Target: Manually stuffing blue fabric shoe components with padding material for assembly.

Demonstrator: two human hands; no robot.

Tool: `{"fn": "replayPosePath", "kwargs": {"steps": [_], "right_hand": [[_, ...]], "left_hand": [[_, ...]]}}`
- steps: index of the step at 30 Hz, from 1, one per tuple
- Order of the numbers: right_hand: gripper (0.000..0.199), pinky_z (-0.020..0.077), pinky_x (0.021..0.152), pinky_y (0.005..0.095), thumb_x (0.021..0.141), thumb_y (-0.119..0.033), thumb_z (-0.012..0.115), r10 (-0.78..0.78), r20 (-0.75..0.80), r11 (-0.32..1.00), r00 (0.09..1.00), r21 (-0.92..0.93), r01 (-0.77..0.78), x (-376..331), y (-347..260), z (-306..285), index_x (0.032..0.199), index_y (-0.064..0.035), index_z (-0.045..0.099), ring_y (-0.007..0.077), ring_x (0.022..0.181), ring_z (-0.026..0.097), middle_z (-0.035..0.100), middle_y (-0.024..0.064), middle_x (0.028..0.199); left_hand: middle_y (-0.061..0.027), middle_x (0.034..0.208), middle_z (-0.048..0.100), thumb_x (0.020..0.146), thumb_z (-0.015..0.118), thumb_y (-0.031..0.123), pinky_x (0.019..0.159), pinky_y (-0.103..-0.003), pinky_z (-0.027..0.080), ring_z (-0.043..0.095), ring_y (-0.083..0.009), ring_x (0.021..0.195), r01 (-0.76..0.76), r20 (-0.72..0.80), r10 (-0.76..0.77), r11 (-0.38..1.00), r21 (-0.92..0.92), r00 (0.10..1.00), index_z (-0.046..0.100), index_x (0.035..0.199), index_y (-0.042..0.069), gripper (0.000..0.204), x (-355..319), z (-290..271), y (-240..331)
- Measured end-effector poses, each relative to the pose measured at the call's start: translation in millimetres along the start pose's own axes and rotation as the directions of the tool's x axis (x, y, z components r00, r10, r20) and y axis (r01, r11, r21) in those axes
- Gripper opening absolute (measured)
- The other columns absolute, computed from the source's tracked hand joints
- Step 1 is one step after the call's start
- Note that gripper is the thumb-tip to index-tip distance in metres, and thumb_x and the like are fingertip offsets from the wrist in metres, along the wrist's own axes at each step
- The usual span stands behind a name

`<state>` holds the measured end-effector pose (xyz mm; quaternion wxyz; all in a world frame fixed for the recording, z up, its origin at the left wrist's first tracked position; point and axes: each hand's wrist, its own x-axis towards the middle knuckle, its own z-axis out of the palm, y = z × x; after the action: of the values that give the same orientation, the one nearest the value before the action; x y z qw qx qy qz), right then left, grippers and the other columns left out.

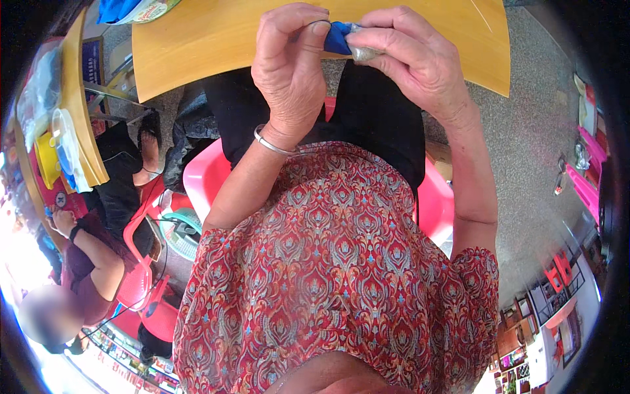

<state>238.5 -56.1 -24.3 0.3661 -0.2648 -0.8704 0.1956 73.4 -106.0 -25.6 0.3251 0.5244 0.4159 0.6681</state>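
Both hands are raised over the near edge of the wooden table (197, 59). Between them is a small piece of blue material (338, 39), perhaps cloth. My left hand (289, 72) pinches its left side between thumb and forefinger. The fingers of my right hand (417, 59) are closed at its right side, round a crumpled, greyish, see-through wrapping (365, 54) that looks like plastic. Where the blue piece and the wrapping meet is partly hidden by my right fingers.
A bag with blue contents (141, 10) lies at the table's far left. Off to the left, another person (92, 262) sits by a second table (88, 151) with a yellow container (46, 161) on it. A teal basket (180, 233) stands near red chairs (136, 289).
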Motion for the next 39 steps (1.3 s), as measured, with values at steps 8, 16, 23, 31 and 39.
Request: {"fn": "replayPosePath", "kwargs": {"steps": [8, 16, 23, 31, 39], "right_hand": [[0.020, 0.0509, 0.074, 0.0336, 0.082, -0.011, 0.072, -0.126, -0.463, 0.904, 0.877, 0.311, 0.295, -0.2, 13.4, 22.2, 0.100, -0.0012, 0.069, 0.0272, 0.087, 0.062, 0.061, 0.0106, 0.094], [0.024, 0.0488, 0.078, 0.0326, 0.086, -0.011, 0.070, 0.131, -0.029, 0.902, 0.991, 0.418, -0.107, 7.5, -25.3, -17.5, 0.107, 0.0013, 0.068, 0.0259, 0.089, 0.061, 0.061, 0.0113, 0.093], [0.025, 0.0473, 0.081, 0.0306, 0.087, -0.010, 0.068, 0.367, 0.299, 0.855, 0.881, 0.265, -0.446, 8.1, -31.8, -31.9, 0.109, 0.0024, 0.067, 0.0250, 0.094, 0.060, 0.060, 0.0117, 0.099], [0.034, 0.0448, 0.080, 0.0251, 0.094, -0.013, 0.063, 0.529, 0.324, 0.494, 0.785, 0.635, -0.595, 2.9, -29.1, -28.7, 0.124, 0.0012, 0.061, 0.0147, 0.093, 0.056, 0.058, 0.0045, 0.101], [0.036, 0.0427, 0.071, 0.0211, 0.096, -0.014, 0.060, 0.545, 0.405, 0.364, 0.735, 0.675, -0.642, 7.6, -36.6, -35.9, 0.127, 0.0022, 0.058, 0.0087, 0.086, 0.051, 0.054, 0.0021, 0.101]], "left_hand": [[-0.0104, 0.104, 0.063, 0.086, 0.066, -0.002, 0.085, -0.028, 0.048, 0.061, -0.0191, 0.096, -0.215, 0.076, 0.203, 0.957, 0.197, 0.976, 0.064, 0.099, 0.001, 0.014, -2.8, -6.1, -17.2], [-0.0121, 0.101, 0.060, 0.090, 0.061, -0.003, 0.086, -0.029, 0.045, 0.057, -0.0212, 0.096, -0.099, 0.086, 0.079, 0.960, 0.261, 0.993, 0.060, 0.098, -0.001, 0.008, 3.9, -4.9, 8.3], [-0.0123, 0.099, 0.061, 0.089, 0.062, -0.004, 0.085, -0.030, 0.045, 0.058, -0.0216, 0.095, -0.097, 0.093, 0.081, 0.976, 0.194, 0.992, 0.061, 0.095, -0.001, 0.007, 0.7, -0.3, 8.6], [-0.0112, 0.126, 0.055, 0.101, 0.051, 0.024, 0.099, -0.035, 0.043, 0.056, -0.0267, 0.114, 0.383, 0.090, -0.419, 0.695, -0.609, 0.904, 0.052, 0.123, 0.002, 0.032, 7.4, 7.6, 8.5], [-0.0109, 0.119, 0.061, 0.097, 0.056, 0.015, 0.096, -0.034, 0.046, 0.059, -0.0239, 0.110, 0.554, 0.215, -0.584, 0.495, -0.670, 0.782, 0.057, 0.122, 0.002, 0.028, -3.0, 13.5, 22.4]]}}
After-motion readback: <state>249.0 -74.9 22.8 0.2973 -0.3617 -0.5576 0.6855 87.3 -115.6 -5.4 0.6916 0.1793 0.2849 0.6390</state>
